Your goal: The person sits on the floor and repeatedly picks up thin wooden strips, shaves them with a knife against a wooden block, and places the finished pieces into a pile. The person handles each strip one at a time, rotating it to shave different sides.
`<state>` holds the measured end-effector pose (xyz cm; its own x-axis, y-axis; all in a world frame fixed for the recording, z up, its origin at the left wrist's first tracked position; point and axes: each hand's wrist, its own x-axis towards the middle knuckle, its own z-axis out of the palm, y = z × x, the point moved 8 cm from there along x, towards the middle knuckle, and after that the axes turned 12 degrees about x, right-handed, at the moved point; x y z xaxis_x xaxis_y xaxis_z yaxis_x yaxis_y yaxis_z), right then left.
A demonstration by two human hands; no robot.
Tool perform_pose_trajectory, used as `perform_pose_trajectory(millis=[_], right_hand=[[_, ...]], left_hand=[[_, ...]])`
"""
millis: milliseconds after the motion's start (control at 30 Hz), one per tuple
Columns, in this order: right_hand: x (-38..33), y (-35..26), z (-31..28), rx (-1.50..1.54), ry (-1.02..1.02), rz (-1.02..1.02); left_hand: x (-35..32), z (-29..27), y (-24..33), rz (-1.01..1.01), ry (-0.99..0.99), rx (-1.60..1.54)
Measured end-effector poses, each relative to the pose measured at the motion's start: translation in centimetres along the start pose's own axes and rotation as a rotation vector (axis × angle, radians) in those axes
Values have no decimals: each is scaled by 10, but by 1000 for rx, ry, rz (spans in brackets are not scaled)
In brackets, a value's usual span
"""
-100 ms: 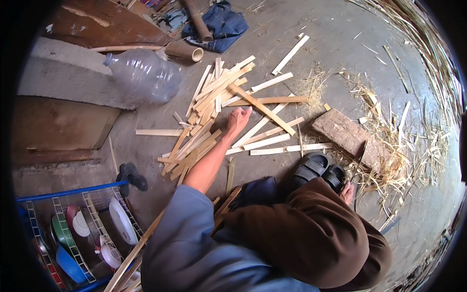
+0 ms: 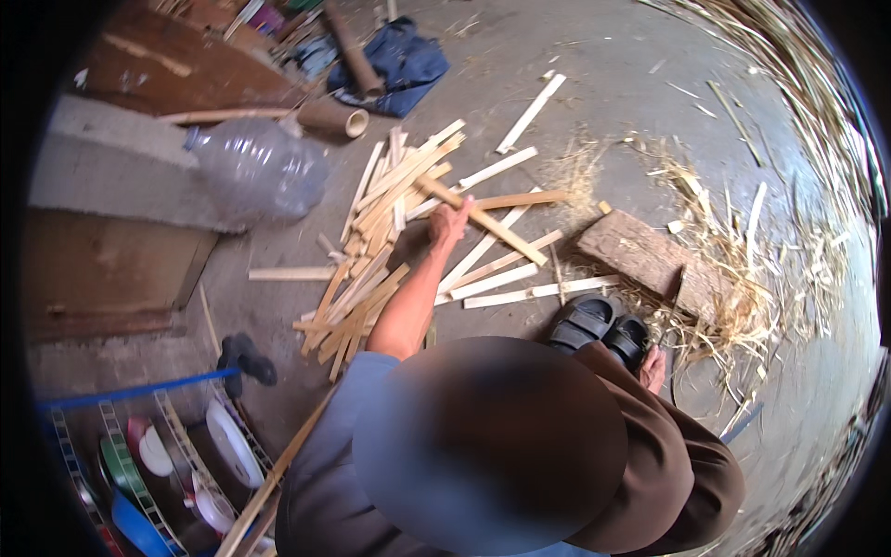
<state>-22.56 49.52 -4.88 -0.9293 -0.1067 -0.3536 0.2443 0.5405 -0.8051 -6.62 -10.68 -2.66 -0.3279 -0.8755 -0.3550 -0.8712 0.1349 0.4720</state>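
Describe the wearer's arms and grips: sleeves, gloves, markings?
Left arm: plain blue-grey sleeve, forearm bare below it. Left grip: bare hand, no glove or watch visible. Right grip: bare hand, only partly showing; that arm's sleeve can't be made out. No cables seen.

I count two hands of mine, a left hand (image 2: pixel 449 226) and a right hand (image 2: pixel 653 369), two sandals (image 2: pixel 583 324), two tubes (image 2: pixel 325 117), one bottle (image 2: pixel 264 169), one block (image 2: pixel 645 260) and one rack (image 2: pixel 139 390). Strips (image 2: pixel 509 295) number well over a dozen, too overlapped for me to tally.
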Motion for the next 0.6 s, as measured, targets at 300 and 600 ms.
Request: perform_pose_trajectory(millis=[300, 600], right_hand=[[-8, -37, -16, -29, 58, -1], [-23, -55, -29, 87, 101, 4]], left_hand=[[-3, 19, 5, -126, -364, -760], [-146, 2, 222, 384, -486, -1030]])
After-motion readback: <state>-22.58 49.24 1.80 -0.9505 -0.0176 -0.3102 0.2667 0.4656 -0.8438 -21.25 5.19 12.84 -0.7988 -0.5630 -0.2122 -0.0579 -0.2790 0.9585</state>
